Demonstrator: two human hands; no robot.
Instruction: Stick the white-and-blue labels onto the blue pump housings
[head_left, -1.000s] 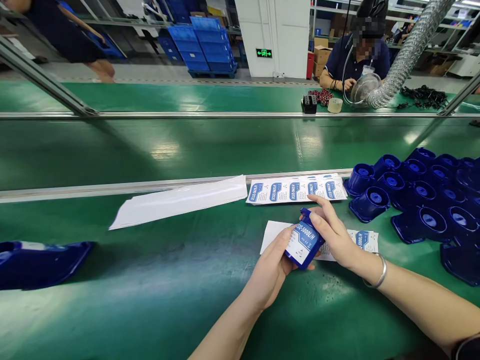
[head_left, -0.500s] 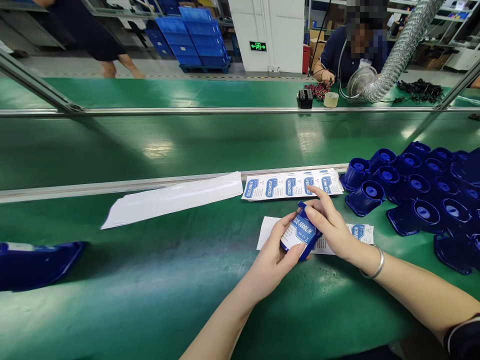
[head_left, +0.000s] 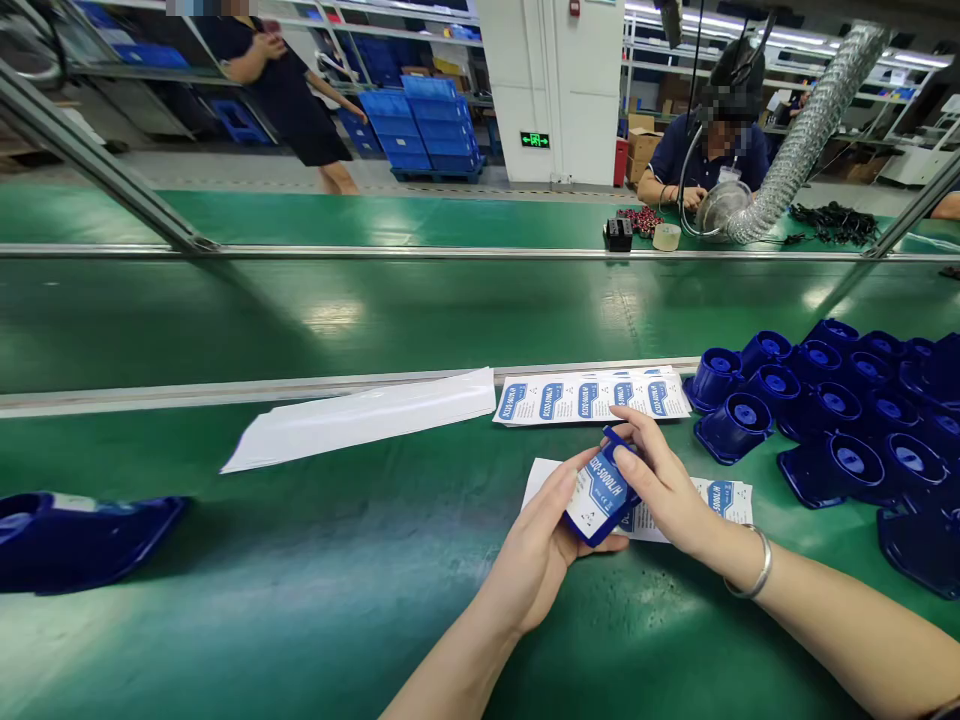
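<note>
Between my two hands is a blue plastic housing [head_left: 622, 452] with a white and blue label [head_left: 598, 492] on its face. My left hand [head_left: 541, 545] cups its left side and underside, fingers partly hidden behind it. On the right edge, my right hand [head_left: 660, 475] grips it with the thumb on the near face, bracelet at the wrist. Beneath the hands lies a partly used label sheet [head_left: 724, 497] on the green bench. A stack of label sheets [head_left: 592, 397] is just beyond the fingertips.
Several blue housings [head_left: 836, 400] crowd the right side. White backing strips [head_left: 367, 415] lie left of the label stack. Another labelled blue housing [head_left: 90, 540] is at the far left. Across the metal rail [head_left: 480, 253], a person sits by a flexible duct [head_left: 810, 130]; another person stands behind.
My left thumb has come off the label's lower part, and the housing has tilted slightly in my hands. The camera view has tipped up. The standing person has moved right.
</note>
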